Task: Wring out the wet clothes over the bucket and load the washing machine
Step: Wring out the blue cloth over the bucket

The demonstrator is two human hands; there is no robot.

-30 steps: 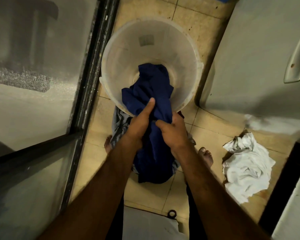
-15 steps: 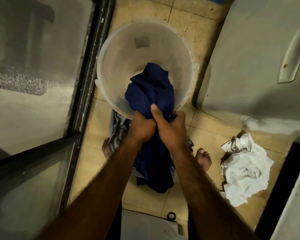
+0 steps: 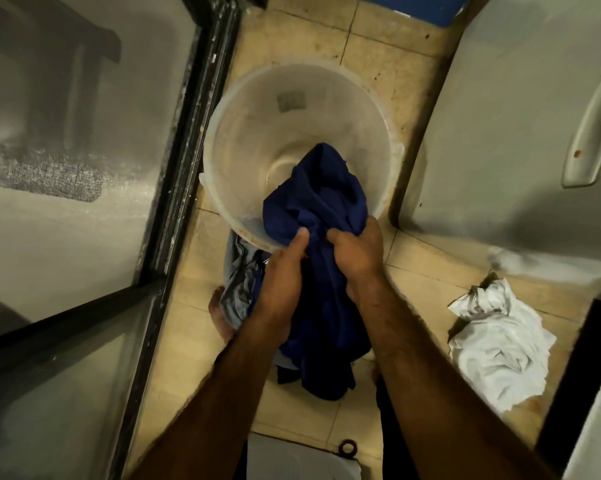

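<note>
Tiled floor: carries translucent bucket, upright, w/ white cloth lying crumpled well apart at right. Navy garment: upper bunch sits over bucket's near rim, inside the opening; remainder hangs below both grips toward floor, in front of grey striped cloth. Left hand & right hand: side by side, close together, fingers curled tight round garment's mid-section. Grey label on bucket's far wall: text not legible.

The left hand and right hand have parted slightly along the blue garment.
</note>
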